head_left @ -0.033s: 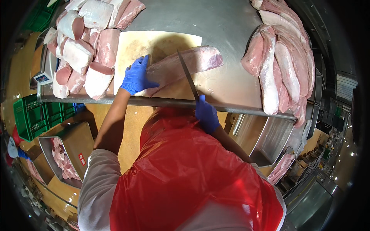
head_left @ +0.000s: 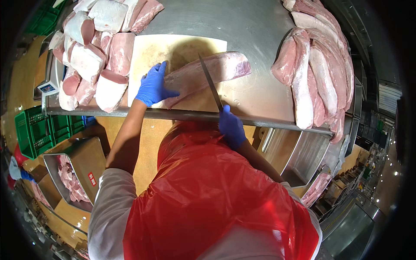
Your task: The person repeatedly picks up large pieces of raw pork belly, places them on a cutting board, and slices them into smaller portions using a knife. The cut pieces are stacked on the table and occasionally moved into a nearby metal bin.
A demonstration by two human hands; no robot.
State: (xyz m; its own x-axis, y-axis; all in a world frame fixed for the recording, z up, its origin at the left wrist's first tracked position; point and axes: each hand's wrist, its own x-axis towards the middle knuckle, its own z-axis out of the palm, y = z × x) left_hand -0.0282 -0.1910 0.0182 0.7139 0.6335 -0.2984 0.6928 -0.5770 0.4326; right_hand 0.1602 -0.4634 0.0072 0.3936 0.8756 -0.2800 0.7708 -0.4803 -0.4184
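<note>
A long pork loin (head_left: 197,78) lies slantwise across the pale cutting board (head_left: 149,47), its right end reaching past the board onto the metal table. My left hand (head_left: 152,86), in a blue glove, rests on the loin's left end with thumb and fingers spread. In my right hand (head_left: 232,128), also gloved in blue, the fingers are wrapped round the handle of a long knife (head_left: 209,80). The blade slants up and left across the top of the loin, right of its middle. No cut is visible; the handle is mostly hidden by the hand.
Cut loin pieces (head_left: 88,60) are heaped left of the board. Several whole loins (head_left: 320,73) are piled at the right. The table edge (head_left: 190,115) runs before me. Below left stand green crates (head_left: 37,130) and a metal bin (head_left: 82,164) holding meat; another person's blue-gloved hand (head_left: 27,175) shows far left.
</note>
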